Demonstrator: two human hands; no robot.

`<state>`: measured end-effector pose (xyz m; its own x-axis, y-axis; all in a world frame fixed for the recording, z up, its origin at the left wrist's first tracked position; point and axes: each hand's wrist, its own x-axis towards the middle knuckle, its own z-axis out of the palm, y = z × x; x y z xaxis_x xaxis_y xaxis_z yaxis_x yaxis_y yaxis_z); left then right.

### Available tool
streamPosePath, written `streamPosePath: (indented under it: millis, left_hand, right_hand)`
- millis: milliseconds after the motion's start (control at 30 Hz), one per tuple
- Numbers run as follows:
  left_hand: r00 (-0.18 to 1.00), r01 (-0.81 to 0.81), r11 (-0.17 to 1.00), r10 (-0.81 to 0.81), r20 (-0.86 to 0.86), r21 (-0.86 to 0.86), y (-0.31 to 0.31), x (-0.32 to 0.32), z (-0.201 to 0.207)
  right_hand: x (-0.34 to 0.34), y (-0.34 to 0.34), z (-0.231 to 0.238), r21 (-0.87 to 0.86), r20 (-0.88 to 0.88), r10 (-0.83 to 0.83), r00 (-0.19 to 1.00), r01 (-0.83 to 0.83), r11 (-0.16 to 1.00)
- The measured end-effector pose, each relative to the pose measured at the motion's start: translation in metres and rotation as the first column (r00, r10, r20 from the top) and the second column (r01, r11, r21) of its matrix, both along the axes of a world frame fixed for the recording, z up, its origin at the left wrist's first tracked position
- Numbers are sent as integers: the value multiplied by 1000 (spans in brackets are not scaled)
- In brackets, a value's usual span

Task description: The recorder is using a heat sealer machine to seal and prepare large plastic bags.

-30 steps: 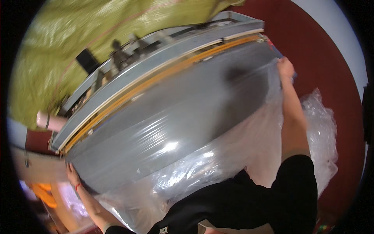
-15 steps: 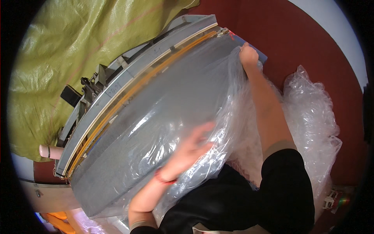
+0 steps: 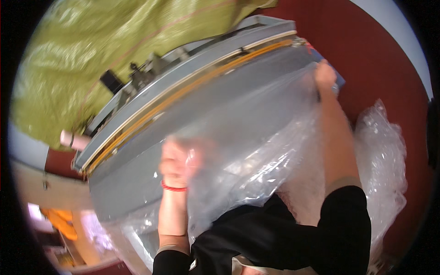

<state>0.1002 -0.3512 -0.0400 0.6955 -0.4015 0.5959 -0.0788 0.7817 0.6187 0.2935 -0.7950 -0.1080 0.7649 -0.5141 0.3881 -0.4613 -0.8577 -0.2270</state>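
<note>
Transparent plastic film [image 3: 263, 176] spreads over the sloping grey surface [image 3: 256, 87] of a long machine-like bench. At the far right corner my right hand [image 3: 325, 75] is closed on the film, which runs in taut creases from it. My left hand [image 3: 176, 158], with a red bracelet [image 3: 173, 186] at the wrist, is over the middle left of the surface. It is smeared by motion, but its fingers look curled round a bunched part of the film. Film folds hang down towards my lap.
Along the bench's far side run an orange strip [image 3: 238, 63] and a grey metal rail [image 3: 201, 68]. A yellow-green woven sheet [image 3: 114, 41] lies beyond. A pink cylinder [image 3: 74, 140] sits by the left end. Crumpled plastic film [image 3: 382, 169] lies at right on the dark red floor [image 3: 366, 55].
My left hand has moved left and slightly up, from spread fingers to a curled grip. My right hand still holds the film at the corner. The whole view has shifted and turned.
</note>
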Motion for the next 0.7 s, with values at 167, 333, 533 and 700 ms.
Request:
streamPosePath:
  millis: [167, 333, 533, 700]
  left_hand:
    - [765, -599, 788, 509, -396, -144, 119, -64, 1]
    - [379, -586, 343, 917, -126, 735, 183, -112, -45]
    - [323, -317, -463, 768, 553, 828, 164, -129, -43]
    - [396, -607, -564, 397, 828, 560, 167, -104, -32]
  right_hand:
    - [5, 11, 1, -25, -47, -1, 999, -1, 1000]
    - [13, -5, -8, -44, 37, 95, 995, -93, 995]
    - [16, -8, -12, -67, -48, 22, 999, -25, 997]
    - [17, -6, -10, -58, -52, 44, 998, -47, 997]
